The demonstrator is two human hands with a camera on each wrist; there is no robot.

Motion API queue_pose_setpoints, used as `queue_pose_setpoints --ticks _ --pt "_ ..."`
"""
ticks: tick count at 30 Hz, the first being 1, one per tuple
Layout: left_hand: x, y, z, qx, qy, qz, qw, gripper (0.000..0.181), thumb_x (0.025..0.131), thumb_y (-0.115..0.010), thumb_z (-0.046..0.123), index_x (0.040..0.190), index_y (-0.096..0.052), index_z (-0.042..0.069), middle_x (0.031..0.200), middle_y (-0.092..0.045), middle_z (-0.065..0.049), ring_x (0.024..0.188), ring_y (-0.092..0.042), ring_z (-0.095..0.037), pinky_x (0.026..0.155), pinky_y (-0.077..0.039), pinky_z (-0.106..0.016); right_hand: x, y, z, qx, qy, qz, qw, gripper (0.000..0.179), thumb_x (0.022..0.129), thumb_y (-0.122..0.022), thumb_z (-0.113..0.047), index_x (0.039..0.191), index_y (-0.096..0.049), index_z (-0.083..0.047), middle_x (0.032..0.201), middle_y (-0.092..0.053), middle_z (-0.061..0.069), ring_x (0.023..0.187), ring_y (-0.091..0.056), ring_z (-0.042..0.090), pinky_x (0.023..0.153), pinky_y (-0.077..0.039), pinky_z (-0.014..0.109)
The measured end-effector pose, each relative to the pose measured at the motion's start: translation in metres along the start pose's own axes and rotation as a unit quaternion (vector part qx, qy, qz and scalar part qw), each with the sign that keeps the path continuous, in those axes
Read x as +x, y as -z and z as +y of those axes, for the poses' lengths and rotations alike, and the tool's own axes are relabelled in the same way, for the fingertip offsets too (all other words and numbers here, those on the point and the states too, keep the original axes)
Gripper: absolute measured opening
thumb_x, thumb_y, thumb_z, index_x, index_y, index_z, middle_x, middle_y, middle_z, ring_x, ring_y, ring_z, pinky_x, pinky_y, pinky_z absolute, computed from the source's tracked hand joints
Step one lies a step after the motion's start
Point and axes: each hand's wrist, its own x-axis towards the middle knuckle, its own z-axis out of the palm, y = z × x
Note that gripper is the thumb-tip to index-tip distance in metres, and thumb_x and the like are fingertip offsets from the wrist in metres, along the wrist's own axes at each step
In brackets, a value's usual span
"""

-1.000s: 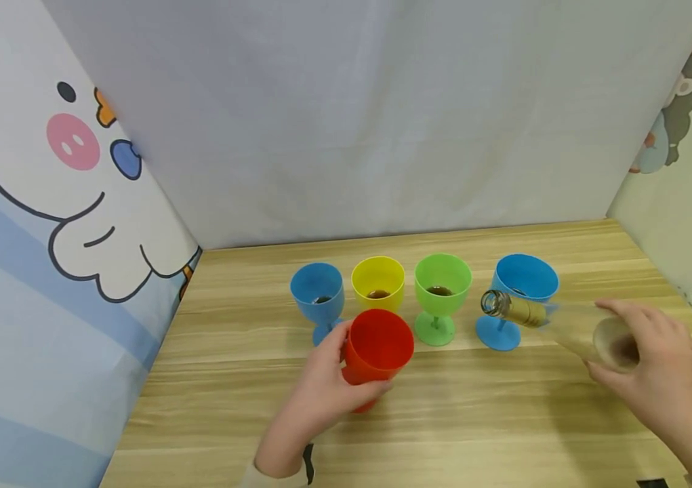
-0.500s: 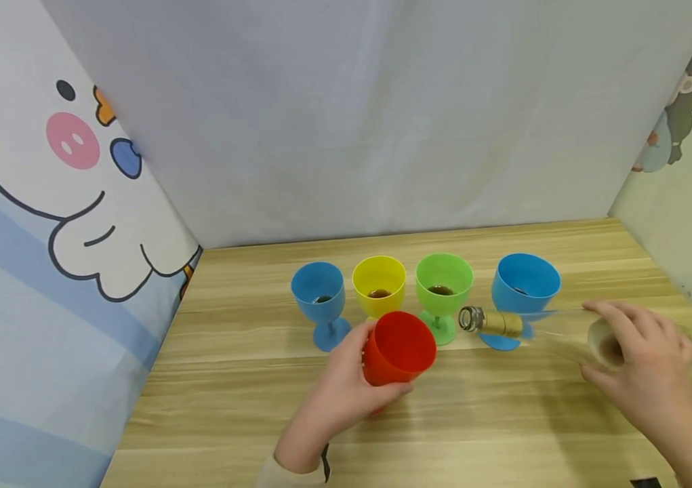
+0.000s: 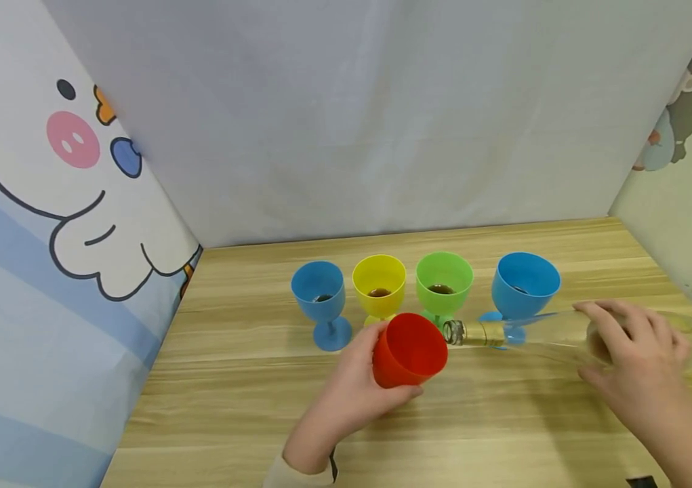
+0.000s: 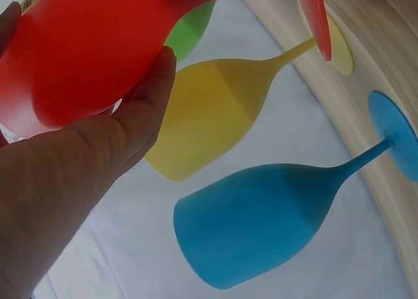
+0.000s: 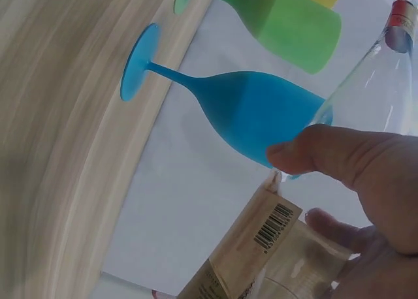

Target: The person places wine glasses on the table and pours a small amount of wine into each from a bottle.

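Note:
My left hand grips the bowl of a red plastic goblet, raised above the table and tilted to the right. In the left wrist view, the red goblet's stem and foot hang free. My right hand holds a clear glass bottle round its body, lying nearly level. The bottle's mouth is close to the goblet's right rim; whether they touch, I cannot tell. No stream is visible. A paper label with a barcode shows on the bottle in the right wrist view.
Behind the hands stand a blue goblet, a yellow goblet, a green goblet and another blue goblet, each with a little dark liquid inside. Cloth walls surround the wooden table.
The red goblet has moved right and tipped further toward the bottle. The bottle has come left and lower, levelling out, so its mouth is now by the goblet's rim.

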Motion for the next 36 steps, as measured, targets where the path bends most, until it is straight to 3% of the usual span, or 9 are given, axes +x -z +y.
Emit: queue_pose_setpoints --ticks 7,26,33,36 --pt "0.001 -0.002 0.000 0.014 -0.007 0.001 0.9999 0.083 0.075 -0.093 0.023 0.145 -0.047 0.016 0.133 -0.055 0.007 0.118 -0.052 -0.019 0.085 -0.053 -0.033 0.003 0.002 0.001 -0.035 0.044 0.025 0.9981 0.094 0.040 -0.088 0.019 0.125 -0.059 -0.010 0.124 -0.049 0.027 0.113 -0.037 0.056 0.088 -0.021 0.075" --pt "0.006 -0.006 0.000 0.021 0.007 -0.010 0.9997 0.083 0.076 -0.092 0.023 0.145 -0.047 0.017 0.133 -0.055 0.007 0.117 -0.053 -0.019 0.083 -0.054 -0.033 0.017 0.014 0.006 -0.050 0.114 0.045 0.9911 0.094 0.039 -0.086 0.017 0.126 -0.060 -0.008 0.127 -0.049 0.032 0.115 -0.037 0.060 0.089 -0.019 0.075" --pt "0.007 -0.007 -0.001 0.019 0.011 -0.012 0.9997 0.083 0.076 -0.091 0.023 0.145 -0.047 0.016 0.132 -0.055 0.007 0.117 -0.053 -0.019 0.084 -0.054 -0.034 0.021 0.019 0.006 -0.055 0.133 0.041 0.9888 0.079 0.056 -0.079 0.014 0.129 -0.058 -0.007 0.129 -0.047 0.033 0.117 -0.036 0.062 0.092 -0.017 0.077" --pt "0.008 -0.008 -0.001 0.015 0.009 -0.014 0.9997 0.081 0.076 -0.091 0.022 0.145 -0.048 0.016 0.132 -0.056 0.007 0.116 -0.054 -0.019 0.084 -0.054 -0.033 0.022 0.019 0.006 -0.051 0.140 0.051 0.9875 0.083 0.052 -0.083 0.011 0.129 -0.059 -0.007 0.128 -0.048 0.033 0.117 -0.037 0.061 0.094 -0.017 0.076"
